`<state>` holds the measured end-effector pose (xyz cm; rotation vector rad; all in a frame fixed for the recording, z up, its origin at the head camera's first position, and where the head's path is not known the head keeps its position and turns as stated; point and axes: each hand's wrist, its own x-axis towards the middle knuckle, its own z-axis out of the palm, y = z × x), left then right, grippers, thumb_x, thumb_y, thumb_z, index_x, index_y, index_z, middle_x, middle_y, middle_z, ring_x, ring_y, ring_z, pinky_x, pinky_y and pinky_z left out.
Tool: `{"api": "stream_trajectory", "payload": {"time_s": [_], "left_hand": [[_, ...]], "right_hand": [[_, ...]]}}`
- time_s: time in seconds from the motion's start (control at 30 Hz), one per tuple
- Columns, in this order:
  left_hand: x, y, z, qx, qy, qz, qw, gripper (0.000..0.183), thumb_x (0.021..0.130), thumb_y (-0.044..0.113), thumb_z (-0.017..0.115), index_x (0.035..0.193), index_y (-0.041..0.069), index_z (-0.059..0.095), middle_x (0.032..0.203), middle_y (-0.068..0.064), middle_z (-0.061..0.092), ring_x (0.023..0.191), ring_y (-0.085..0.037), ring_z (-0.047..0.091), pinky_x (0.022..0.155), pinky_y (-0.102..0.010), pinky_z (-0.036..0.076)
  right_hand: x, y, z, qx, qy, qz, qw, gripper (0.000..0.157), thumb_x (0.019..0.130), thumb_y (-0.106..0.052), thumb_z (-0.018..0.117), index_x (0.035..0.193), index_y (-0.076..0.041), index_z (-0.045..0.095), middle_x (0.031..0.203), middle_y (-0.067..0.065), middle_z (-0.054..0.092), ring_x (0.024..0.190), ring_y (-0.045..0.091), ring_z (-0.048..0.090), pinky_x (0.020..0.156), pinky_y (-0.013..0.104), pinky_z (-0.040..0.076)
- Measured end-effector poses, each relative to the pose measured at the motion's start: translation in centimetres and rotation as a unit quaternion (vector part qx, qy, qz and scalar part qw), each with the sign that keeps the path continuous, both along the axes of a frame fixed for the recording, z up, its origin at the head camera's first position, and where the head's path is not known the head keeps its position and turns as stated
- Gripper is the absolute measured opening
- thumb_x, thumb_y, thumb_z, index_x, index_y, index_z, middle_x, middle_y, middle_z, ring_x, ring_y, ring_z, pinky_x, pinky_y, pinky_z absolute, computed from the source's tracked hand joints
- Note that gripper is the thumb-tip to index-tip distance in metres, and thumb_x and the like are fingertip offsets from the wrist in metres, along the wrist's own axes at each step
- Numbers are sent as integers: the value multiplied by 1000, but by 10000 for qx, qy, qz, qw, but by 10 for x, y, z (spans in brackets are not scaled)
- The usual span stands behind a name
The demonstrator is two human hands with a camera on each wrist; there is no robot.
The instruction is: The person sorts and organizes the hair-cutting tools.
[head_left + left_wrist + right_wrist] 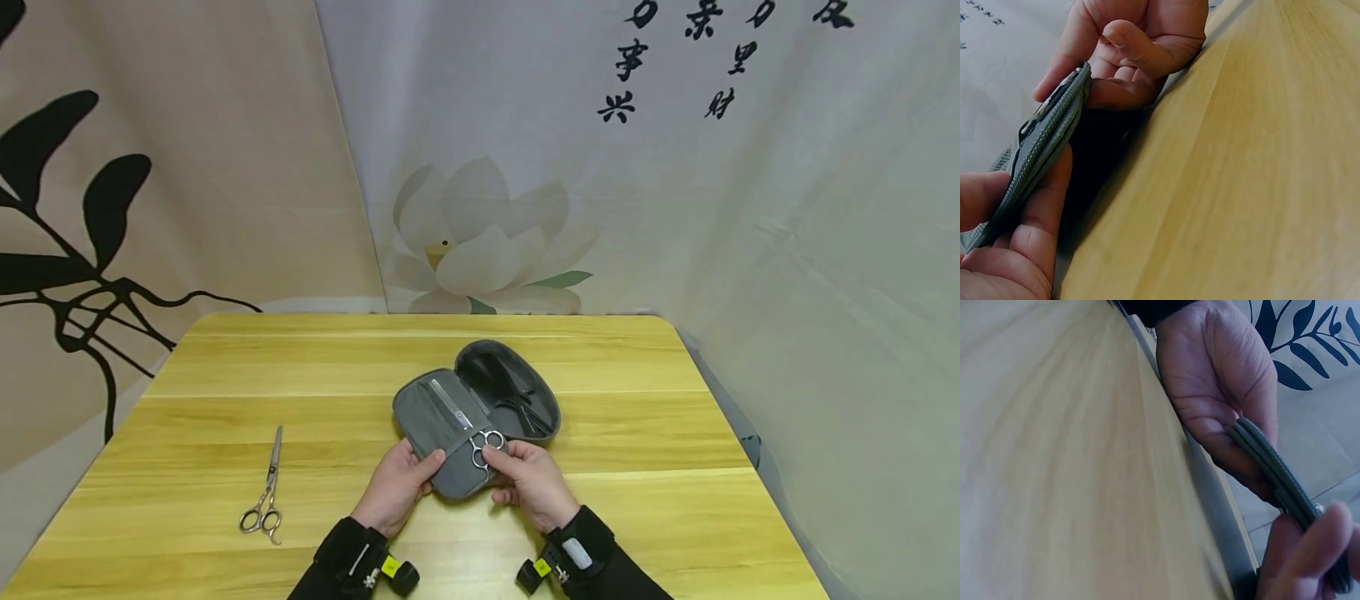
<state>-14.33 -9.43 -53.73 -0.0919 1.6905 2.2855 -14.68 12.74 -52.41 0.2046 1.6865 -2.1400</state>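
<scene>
An open grey zip case (442,479) is held over the near middle of the table. A pair of silver haircutting scissors (460,410) lies on its left half, under a grey strap. My left hand (393,487) grips the near left edge, thumb on top and fingers beneath, as the left wrist view also shows. With its thumb at the scissors' finger rings, my right hand (536,483) pinches the near right edge of the same half. Both wrist views show this half edge-on, raised off the wood. Dark items (517,400) sit in the deeper half.
A second pair of haircutting scissors (272,492) lies on the wooden table (637,467), left of my hands, blades pointing away from me. Behind the table's far edge hangs a printed curtain (675,208).
</scene>
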Motion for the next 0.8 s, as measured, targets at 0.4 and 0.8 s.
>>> {"api": "stream_trajectory", "payload": {"time_s": [0.4, 0.8], "left_hand": [[0, -1, -2, 114, 58, -335, 9994, 52, 110, 4, 55, 154, -10, 31, 154, -33, 53, 121, -15, 72, 100, -33, 62], [1, 0, -3, 89, 78, -345, 9993, 51, 110, 4, 56, 152, -10, 32, 152, -33, 55, 118, -13, 73, 99, -32, 62]], "right_hand": [[1, -6, 0, 438, -65, -517, 9977, 26, 95, -25, 84, 84, -11, 65, 71, -6, 74, 52, 4, 59, 45, 20, 50], [4, -8, 0, 726, 44, -767, 9944, 30, 93, -29, 85, 81, -11, 64, 68, -7, 71, 48, 5, 53, 43, 20, 45]]}}
